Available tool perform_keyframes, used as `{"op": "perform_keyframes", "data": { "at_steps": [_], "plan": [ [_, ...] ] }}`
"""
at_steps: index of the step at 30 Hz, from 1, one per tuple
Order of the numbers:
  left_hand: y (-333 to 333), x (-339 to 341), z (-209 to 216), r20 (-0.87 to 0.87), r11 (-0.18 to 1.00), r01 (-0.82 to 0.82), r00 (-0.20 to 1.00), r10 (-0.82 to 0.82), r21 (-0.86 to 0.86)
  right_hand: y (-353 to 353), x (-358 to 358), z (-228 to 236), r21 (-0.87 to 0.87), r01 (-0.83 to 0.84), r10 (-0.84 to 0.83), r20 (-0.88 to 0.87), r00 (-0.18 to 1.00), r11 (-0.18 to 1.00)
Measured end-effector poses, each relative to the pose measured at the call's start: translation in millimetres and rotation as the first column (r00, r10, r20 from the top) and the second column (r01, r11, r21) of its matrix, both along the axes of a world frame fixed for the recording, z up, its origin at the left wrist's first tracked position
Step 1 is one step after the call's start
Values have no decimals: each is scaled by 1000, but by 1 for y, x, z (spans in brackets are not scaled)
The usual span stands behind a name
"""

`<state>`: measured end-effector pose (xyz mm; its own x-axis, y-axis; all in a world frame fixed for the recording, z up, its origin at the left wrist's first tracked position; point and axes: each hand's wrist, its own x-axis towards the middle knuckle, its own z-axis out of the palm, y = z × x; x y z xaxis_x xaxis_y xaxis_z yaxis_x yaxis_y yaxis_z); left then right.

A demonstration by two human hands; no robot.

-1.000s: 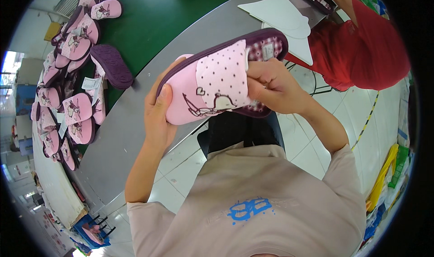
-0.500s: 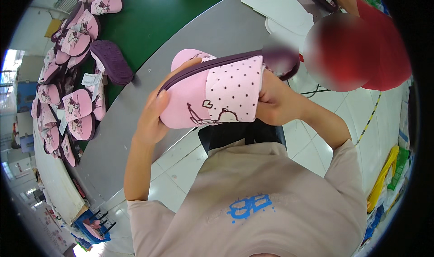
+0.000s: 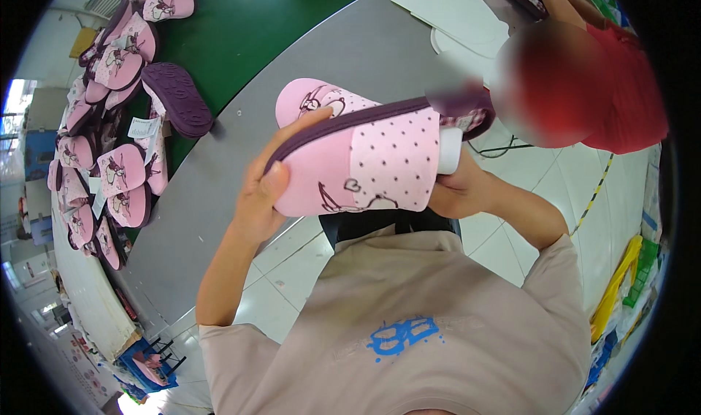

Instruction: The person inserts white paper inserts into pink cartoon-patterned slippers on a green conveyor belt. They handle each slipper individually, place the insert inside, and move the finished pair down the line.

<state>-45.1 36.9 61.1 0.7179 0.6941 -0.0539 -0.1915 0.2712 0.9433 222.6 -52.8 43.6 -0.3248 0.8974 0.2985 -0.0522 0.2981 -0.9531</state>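
Note:
My left hand (image 3: 264, 188) is closed round the toe end of a pink slipper (image 3: 314, 174), thumb on the upper and fingers over the dark purple sole edge. The slipper has a polka-dot band with a line drawing and is tilted on its side. From its foot opening sticks out a curved white insert (image 3: 450, 150). My right hand (image 3: 460, 188) is curled at that opening, against the insert, with its fingertips partly hidden behind the upper. Beyond my left fingers a second pink slipper (image 3: 299, 99) shows, its heel part hidden.
Many pink slippers (image 3: 120, 170) with tags are heaped at the left on the green surface (image 3: 226, 28); one purple sole (image 3: 179, 101) faces up. White flat sheets (image 3: 453, 13) lie on the grey table (image 3: 182, 218). A person in red (image 3: 621, 93) is at the upper right.
The held slipper has moved slightly right and down. My right hand has drawn back from the opening, and the white insert now shows there. More of the second slipper is visible.

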Motion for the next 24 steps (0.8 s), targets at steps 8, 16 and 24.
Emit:
{"op": "perform_keyframes", "data": {
  "at_steps": [8,16,24],
  "plan": [
    [-9,-9,5,-75,997,78,994,-76,29,12,-18,-12,-123,-271,249,-174,953,955],
    [-15,-8,35,-13,979,125,992,-124,162,11,-15,4,111,-362,292,398,870,926],
    [5,-4,54,-7,928,153,987,-160,340,37,-7,38,-82,-376,379,361,852,923]
  ]
}}
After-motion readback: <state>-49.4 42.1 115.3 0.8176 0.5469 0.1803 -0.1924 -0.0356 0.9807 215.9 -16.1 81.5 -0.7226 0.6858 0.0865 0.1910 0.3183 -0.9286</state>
